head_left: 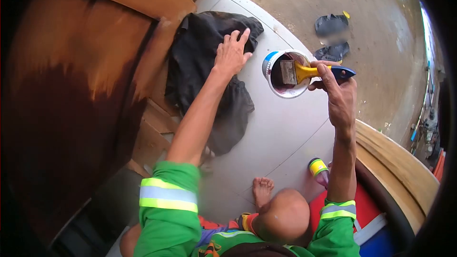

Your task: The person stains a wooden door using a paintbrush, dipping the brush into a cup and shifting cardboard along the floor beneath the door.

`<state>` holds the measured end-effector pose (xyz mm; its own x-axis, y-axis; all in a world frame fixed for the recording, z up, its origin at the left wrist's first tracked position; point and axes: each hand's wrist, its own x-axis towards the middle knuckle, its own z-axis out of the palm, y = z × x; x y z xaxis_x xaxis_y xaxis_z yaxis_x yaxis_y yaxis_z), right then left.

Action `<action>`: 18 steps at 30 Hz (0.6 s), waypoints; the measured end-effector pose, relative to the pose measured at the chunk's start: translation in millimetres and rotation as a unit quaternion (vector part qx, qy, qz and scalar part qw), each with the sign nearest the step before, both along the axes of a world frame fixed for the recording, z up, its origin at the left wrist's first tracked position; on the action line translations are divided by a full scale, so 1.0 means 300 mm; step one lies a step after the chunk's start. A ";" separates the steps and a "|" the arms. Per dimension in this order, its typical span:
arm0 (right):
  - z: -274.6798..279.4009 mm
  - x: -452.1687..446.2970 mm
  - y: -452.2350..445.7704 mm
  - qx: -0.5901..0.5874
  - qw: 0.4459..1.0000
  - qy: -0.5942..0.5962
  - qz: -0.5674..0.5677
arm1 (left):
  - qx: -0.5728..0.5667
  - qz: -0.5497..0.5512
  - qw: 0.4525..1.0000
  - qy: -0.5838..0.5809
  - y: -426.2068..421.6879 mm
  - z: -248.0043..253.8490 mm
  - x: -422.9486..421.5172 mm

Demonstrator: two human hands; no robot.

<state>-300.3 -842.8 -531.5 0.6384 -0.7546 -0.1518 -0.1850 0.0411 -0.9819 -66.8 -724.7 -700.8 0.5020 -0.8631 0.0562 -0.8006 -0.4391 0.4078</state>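
My left hand (232,53) is over a crumpled black cloth (197,62) on the white tiles, its fingers spread and apparently resting on the fabric. In my right hand (340,94) is a paintbrush (307,72) with a yellow and blue handle. The brush's metal band shows over the mouth of a small paint can (275,85), which has dark reddish-brown paint inside. My right fingers are right beside the can's rim; I cannot tell whether they also hold the can. To the left stands a wooden door (62,109), dark brown low down and lighter orange-brown above.
Black slippers (332,27) lie on the brown ground beyond the tile edge (276,24). A bottle with a yellow-green label (318,167) is near my right forearm. A curved wooden piece (395,166) runs along the right. My bare foot (263,191) is on the tiles.
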 end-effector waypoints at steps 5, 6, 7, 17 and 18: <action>-0.031 -0.015 0.015 0.034 0.999 0.021 -0.032 | -0.021 0.090 0.995 0.034 -0.176 -0.120 0.105; -0.034 -0.015 0.018 0.037 0.998 0.025 -0.039 | -0.057 0.111 0.989 0.083 -0.219 -0.062 0.116; -0.034 -0.014 0.019 0.039 0.998 0.030 -0.046 | -0.092 0.132 0.978 0.133 -0.279 -0.018 0.120; -0.029 -0.011 0.040 0.054 0.996 0.022 -0.069 | -0.108 0.094 0.972 0.187 -0.312 0.020 0.254; -0.033 -0.015 0.043 0.056 0.996 0.022 -0.069 | -0.094 0.115 0.978 0.146 -0.242 0.002 0.257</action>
